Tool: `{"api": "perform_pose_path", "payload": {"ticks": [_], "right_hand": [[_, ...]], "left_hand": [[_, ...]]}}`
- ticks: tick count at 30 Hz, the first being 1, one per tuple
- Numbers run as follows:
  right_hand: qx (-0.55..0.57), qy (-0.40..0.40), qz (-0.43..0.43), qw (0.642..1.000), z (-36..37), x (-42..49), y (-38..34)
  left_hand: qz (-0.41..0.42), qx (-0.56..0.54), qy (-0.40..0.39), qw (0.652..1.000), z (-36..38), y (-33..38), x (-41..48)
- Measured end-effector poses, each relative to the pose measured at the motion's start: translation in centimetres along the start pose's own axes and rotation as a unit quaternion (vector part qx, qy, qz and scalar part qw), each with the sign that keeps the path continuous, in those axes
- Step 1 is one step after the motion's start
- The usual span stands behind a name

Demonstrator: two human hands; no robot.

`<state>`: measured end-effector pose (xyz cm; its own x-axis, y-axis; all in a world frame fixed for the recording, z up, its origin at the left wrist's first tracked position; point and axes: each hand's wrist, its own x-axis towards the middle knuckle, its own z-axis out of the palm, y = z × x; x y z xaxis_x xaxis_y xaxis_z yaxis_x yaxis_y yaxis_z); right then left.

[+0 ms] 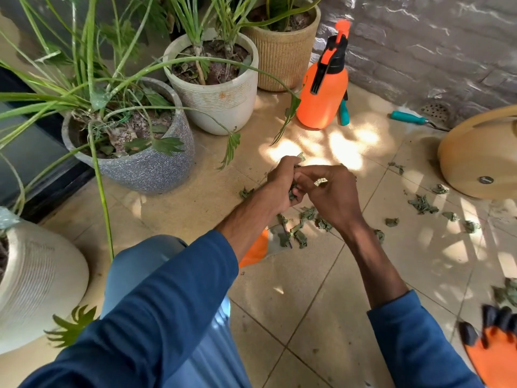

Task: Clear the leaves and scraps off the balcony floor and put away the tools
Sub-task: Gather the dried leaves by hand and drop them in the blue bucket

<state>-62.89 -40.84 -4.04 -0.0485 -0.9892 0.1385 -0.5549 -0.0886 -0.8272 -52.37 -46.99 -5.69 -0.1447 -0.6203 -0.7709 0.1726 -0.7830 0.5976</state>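
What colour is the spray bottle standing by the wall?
The spray bottle is orange with a black pump top; head view.

Crumpled leaves [292, 192] in left hand [281, 182]

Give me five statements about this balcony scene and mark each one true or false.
1. The left hand grips a bunch of leaves. True.
2. The orange sprayer lies on its side. False: it stands upright by the wall.
3. Leaf scraps lie scattered on the floor. True.
4. The person wears gloves. False: both hands are bare, and an orange and black glove shows at the lower right edge.
5. The right hand holds the teal-handled tool. False: the tool lies on the floor near the drain, and the right hand, fingers curled, meets the left hand at the leaves.
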Motion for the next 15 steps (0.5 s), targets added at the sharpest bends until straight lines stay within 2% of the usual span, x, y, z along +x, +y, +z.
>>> {"api": "perform_pose_path", "payload": {"ticks": [2, 4, 6, 8, 10, 12, 15], "right_hand": [[0.069, 0.006, 0.023, 0.997, -0.1, -0.3, 0.4], [0.155, 0.057, 0.065, 0.984, -0.4, -1.0, 1.3], [0.191, 0.123, 0.139, 0.964, -0.3, -2.2, 3.1], [0.106, 0.124, 0.185, 0.969, 0.5, -3.7, 6.2], [-0.002, 0.037, 0.18, 0.983, 2.0, -5.6, 9.4], [-0.053, -0.025, 0.195, 0.979, 4.1, -7.1, 11.9], [-0.094, -0.022, 0.227, 0.969, 6.8, -8.3, 13.5]], "left_hand": [[0.01, -0.014, 0.005, 1.0, -0.3, 0.2, 0.2], [0.013, -0.039, -0.002, 0.999, -0.6, 0.5, 0.4], [0.014, -0.063, -0.005, 0.998, -0.9, 0.9, 0.4], [0.018, -0.078, -0.005, 0.997, -1.1, 1.2, 0.5], [0.02, -0.079, -0.006, 0.997, -1.3, 1.3, 0.6], [0.019, -0.076, -0.009, 0.997, -1.2, 1.3, 0.7], [0.018, -0.064, -0.012, 0.998, -1.2, 1.1, 0.7]]}}
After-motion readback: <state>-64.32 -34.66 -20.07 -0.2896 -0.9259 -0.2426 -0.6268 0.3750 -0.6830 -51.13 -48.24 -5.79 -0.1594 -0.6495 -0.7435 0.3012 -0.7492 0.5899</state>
